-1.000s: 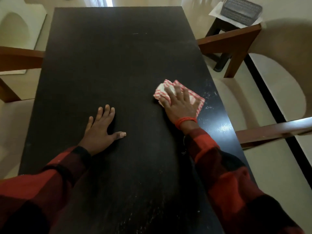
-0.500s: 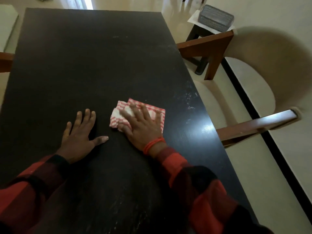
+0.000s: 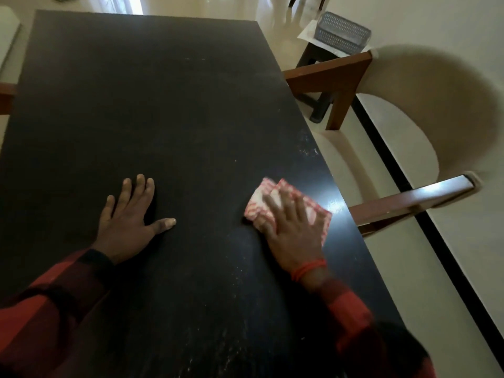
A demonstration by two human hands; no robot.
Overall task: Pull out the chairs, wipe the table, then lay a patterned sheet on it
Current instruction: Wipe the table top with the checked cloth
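Note:
A long black table [image 3: 163, 99] fills most of the view. My right hand [image 3: 293, 233] presses flat on a folded red-and-white checked cloth [image 3: 257, 207] near the table's right edge; the hand and cloth are motion-blurred. My left hand [image 3: 128, 219] lies flat on the tabletop to the left, fingers spread, holding nothing. A wooden armchair [image 3: 403, 203] with a cream seat and back stands pulled out on the right side. No patterned sheet is in view.
Part of another chair [image 3: 6, 91] shows at the left edge. A dark stool [image 3: 317, 58] at the back right carries a grey perforated basket [image 3: 342, 32] on white paper. A black floor stripe [image 3: 425, 227] runs along the right. Pale dust smears mark the table's near right part.
My right hand slid the cloth left toward my left hand, then back right to the table's right edge. My left hand stayed planted. The camera view shifted slightly.

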